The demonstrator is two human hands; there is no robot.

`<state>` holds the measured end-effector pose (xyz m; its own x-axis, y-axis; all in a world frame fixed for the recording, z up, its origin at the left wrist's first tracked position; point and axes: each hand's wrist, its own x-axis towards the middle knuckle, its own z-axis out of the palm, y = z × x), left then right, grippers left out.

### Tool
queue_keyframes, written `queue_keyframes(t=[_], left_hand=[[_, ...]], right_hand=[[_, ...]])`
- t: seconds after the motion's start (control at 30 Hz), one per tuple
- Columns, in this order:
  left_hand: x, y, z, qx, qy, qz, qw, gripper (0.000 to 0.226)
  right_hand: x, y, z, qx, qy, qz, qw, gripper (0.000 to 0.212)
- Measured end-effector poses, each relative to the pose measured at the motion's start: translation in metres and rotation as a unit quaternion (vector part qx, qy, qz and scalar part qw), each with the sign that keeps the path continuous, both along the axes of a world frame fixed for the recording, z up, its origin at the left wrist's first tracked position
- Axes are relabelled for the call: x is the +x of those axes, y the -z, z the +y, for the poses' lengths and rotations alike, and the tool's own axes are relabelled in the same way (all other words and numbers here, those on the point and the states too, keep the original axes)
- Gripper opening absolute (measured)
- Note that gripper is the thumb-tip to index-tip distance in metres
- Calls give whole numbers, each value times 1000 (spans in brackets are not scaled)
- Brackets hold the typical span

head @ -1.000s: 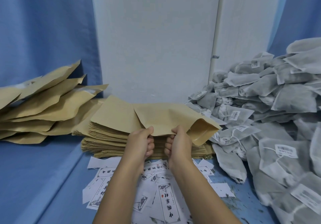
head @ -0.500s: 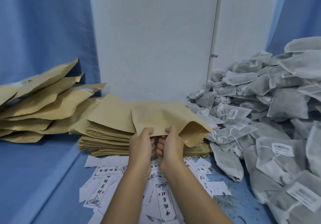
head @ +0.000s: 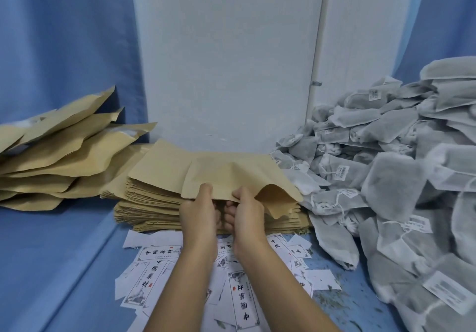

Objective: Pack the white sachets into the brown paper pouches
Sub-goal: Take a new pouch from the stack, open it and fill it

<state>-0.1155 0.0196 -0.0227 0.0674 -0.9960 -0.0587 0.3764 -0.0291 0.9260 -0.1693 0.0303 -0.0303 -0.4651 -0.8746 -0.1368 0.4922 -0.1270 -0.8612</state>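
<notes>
Presumably because its mouth must spread before filling, the left hand [head: 198, 212] and right hand [head: 246, 213] at 6 o'clock each pinch the near lip of the top pouch [head: 231, 174], tan, creased, gaping toward 3 o'clock atop the stack [head: 152, 203], with sachets [head: 386, 177] heaped at 2 o'clock.

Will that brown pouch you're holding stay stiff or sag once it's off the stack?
Probably floppy: the pouch, pinched by the left hand and right hand, curls and droops at its right corner. Likely light, since it looks like thin, flat paper. It might slide easily off the stack.
</notes>
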Motion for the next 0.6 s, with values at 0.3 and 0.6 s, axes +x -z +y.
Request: queue_keyframes(t=[0.3,0.6], left_hand=[[1,-2,3,-2,41,-9,999,11],[0,-2,2,18,38,27,999,17]], right_hand=[[4,2,1,-20,16,-78,997,29],[2,1,-1,-3,52,-97,994,25]])
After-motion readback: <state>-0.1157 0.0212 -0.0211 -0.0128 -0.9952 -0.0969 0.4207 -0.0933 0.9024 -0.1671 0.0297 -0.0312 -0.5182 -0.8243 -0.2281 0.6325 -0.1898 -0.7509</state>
